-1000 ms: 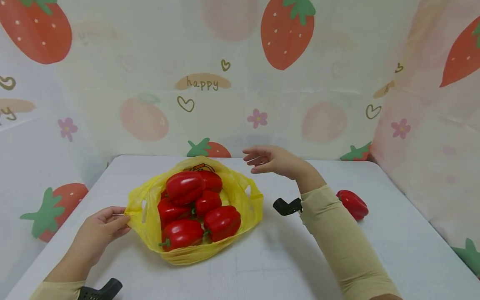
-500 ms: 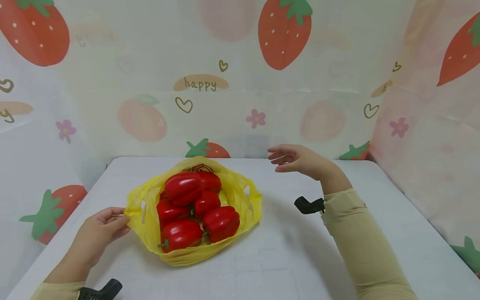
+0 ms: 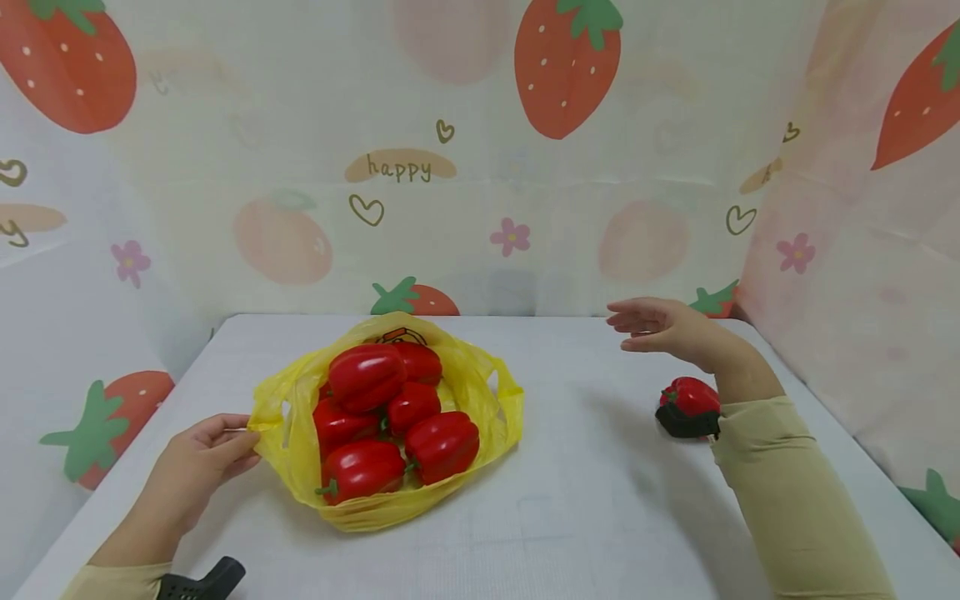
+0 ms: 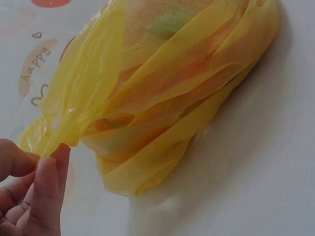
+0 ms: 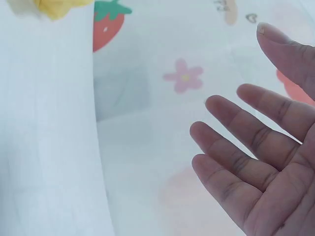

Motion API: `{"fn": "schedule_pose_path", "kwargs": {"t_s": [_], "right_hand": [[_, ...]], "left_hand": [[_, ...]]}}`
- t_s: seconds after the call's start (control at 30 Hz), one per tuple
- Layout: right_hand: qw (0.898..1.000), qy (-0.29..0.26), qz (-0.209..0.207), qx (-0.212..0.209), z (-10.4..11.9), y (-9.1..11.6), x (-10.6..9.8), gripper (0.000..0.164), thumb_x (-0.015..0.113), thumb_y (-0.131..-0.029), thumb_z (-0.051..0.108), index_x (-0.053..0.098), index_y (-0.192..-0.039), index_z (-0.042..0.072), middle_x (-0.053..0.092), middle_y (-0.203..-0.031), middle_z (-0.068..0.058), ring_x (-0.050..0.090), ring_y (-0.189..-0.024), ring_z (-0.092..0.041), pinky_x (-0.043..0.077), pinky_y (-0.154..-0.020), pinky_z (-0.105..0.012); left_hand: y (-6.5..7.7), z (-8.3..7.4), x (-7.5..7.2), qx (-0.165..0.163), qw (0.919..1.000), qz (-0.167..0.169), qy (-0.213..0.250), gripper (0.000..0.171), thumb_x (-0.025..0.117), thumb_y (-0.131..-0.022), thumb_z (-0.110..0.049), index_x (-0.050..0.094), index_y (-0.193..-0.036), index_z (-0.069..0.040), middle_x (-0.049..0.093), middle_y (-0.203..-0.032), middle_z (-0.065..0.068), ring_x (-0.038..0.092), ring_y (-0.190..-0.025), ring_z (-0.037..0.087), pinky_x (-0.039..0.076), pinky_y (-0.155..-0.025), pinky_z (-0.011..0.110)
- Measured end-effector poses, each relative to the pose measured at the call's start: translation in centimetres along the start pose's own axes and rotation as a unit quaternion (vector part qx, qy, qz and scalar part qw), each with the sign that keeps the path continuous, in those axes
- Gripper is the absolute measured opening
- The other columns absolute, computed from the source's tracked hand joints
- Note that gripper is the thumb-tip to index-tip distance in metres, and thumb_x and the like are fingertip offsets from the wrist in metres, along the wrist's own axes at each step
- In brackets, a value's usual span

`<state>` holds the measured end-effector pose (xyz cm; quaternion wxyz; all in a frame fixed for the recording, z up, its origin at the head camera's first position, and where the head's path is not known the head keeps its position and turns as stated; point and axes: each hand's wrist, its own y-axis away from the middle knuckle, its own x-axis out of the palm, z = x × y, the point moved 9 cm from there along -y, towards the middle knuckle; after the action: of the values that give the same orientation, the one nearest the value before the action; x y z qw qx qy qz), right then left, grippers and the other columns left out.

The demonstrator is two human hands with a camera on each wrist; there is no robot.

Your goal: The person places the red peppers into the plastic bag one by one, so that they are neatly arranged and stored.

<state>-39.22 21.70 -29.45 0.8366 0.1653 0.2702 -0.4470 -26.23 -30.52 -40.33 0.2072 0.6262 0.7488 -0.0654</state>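
Note:
A yellow plastic bag (image 3: pixel 375 518) lies with its mouth wide on the table, and several red bell peppers (image 3: pixel 442 448) are piled in it. At the bag's left handle, my left hand (image 3: pixel 197 467) pinches the thin plastic between thumb and fingers. The left wrist view shows that pinch close up, with the bag (image 4: pixel 162 118) bulging beside it. My right hand (image 3: pixel 671 333) is in the air on the right, fingers loosely extended and holding nothing. Below it, another red bell pepper (image 3: pixel 692 394) rests on the table, partly hidden by the black wrist camera.
A white table (image 3: pixel 555 517) carries everything. Printed cloth walls (image 3: pixel 480 108) with strawberries, hearts and flowers stand at its back and both sides. The black wrist camera (image 3: pixel 686 423) juts out from the right sleeve (image 3: pixel 795 492).
My right hand has moved rightward, away from the bag, toward the side with the lone bell pepper. My left hand keeps its pinch on the bag, which has stayed put.

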Motion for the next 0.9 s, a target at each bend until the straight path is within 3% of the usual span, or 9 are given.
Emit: {"fn": "schedule_pose_path", "kwargs": {"t_s": [0.27,0.4,0.53,0.7,0.9], "right_hand": [[0.999,0.026,-0.031,0.022,-2.9,3.0,-1.9,0.059,0.064,-0.085,0.024,0.039,-0.136,0.007,0.05,-0.129,-0.015,0.048,-0.118,-0.026,0.046,-0.089,-0.02],[0.998,0.036,-0.045,0.031,-4.1,4.0,-2.5,0.06,0.065,-0.085,0.025,0.039,-0.136,0.006,0.051,-0.128,-0.016,0.049,-0.117,-0.026,0.046,-0.086,-0.018],[0.997,0.043,-0.051,0.032,-5.3,5.1,-2.9,0.058,0.064,-0.086,0.023,0.039,-0.135,0.004,0.051,-0.127,-0.018,0.054,-0.111,-0.015,0.046,-0.084,-0.016],[0.996,0.048,-0.06,0.048,-6.9,6.6,-3.5,0.057,0.061,-0.088,0.023,0.038,-0.136,0.005,0.051,-0.128,-0.018,0.053,-0.106,-0.002,0.046,-0.085,-0.018],[0.993,0.064,-0.068,0.079,-8.7,7.9,-3.8,0.059,0.06,-0.088,0.029,0.037,-0.137,0.007,0.05,-0.129,-0.018,0.052,-0.112,-0.017,0.046,-0.09,-0.035]], "left_hand": [[0.0,-0.1,-0.1,0.005,1.0,0.002,0.004,0.053,0.058,-0.089,-0.032,0.043,-0.127,0.002,0.062,-0.106,0.005,0.062,-0.081,0.003,0.053,-0.073,0.021],[0.0,-0.1,0.0,0.005,1.0,0.002,0.001,0.054,0.058,-0.089,-0.033,0.043,-0.127,0.002,0.061,-0.11,0.009,0.061,-0.082,0.003,0.053,-0.074,0.021],[0.1,-0.1,0.1,0.004,1.0,0.004,0.0,0.054,0.058,-0.089,-0.033,0.043,-0.128,0.002,0.06,-0.112,0.011,0.061,-0.083,0.003,0.053,-0.074,0.021],[0.1,-0.2,0.0,0.009,0.9999,0.005,0.002,0.053,0.057,-0.09,-0.032,0.043,-0.127,0.002,0.06,-0.111,0.01,0.061,-0.082,0.002,0.053,-0.074,0.021],[0.1,-0.1,0.1,0.009,0.9999,0.005,-0.001,0.052,0.057,-0.09,-0.032,0.043,-0.127,0.002,0.06,-0.112,0.012,0.061,-0.083,0.002,0.053,-0.074,0.021]]}}
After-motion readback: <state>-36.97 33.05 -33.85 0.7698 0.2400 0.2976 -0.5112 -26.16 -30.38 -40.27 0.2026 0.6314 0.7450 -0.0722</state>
